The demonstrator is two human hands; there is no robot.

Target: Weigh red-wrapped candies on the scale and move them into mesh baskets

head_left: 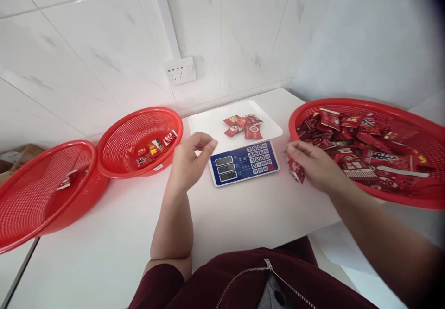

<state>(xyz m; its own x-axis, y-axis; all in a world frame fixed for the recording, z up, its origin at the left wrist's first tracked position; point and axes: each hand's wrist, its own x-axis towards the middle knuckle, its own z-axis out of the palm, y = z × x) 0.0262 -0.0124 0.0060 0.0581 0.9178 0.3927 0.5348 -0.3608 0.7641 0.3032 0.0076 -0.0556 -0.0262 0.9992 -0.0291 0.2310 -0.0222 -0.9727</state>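
Observation:
Several red snack packets [243, 126] lie in a loose pile on the white tray [205, 128] of a scale. The scale's blue panel [243, 163] with displays and keys faces me. My left hand [193, 163] hovers at the panel's left edge, fingers curled and apart, with nothing in them. To the right of the panel, my right hand [311, 163] pinches a small red packet [295, 169] that hangs from its fingertips. A large red basket [347, 101] full of red packets [368, 147] stands beside my right hand.
Two red baskets, one behind left [139, 114] and one at the far left [21, 184], hold a few packets. Brown cardboard [28, 156] lies behind the far-left basket. A socket [181, 71] is on the tiled wall behind the white table [114, 249].

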